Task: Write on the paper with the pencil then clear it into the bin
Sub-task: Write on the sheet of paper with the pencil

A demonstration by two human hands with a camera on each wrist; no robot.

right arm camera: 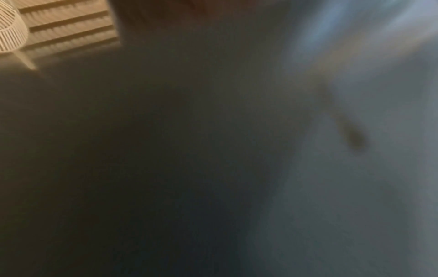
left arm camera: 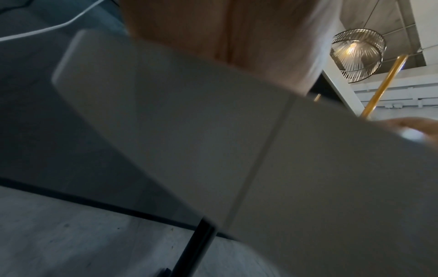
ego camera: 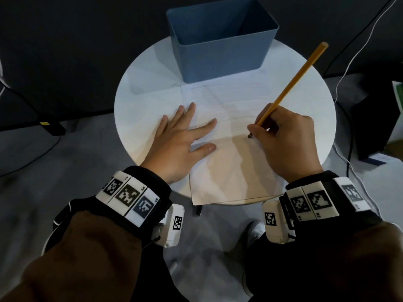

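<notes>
Mostly dark and blurred. Glimpsed a pale ribbed lampshade (right arm camera: pixel 10 31) at the upper left corner, beside light horizontal slats (right arm camera: pixel 71 28). Showed a blurry, shadowed patch of skin at the top edge, nothing sharper. Faded into hazy grey-blue toward the right, with one small dark smudge (right arm camera: pixel 354 139) there, unidentifiable.

My pencil (ego camera: pixel 292 83) is yellow-orange with a dark tip; the paper (ego camera: pixel 231 110) is white with faint ruled lines, on a white round table (ego camera: pixel 141 88). The bin (ego camera: pixel 220 51) is slate blue. My wristbands (ego camera: pixel 128 196) carry black-and-white square codes over brown sleeves (ego camera: pixel 91 253)
</notes>
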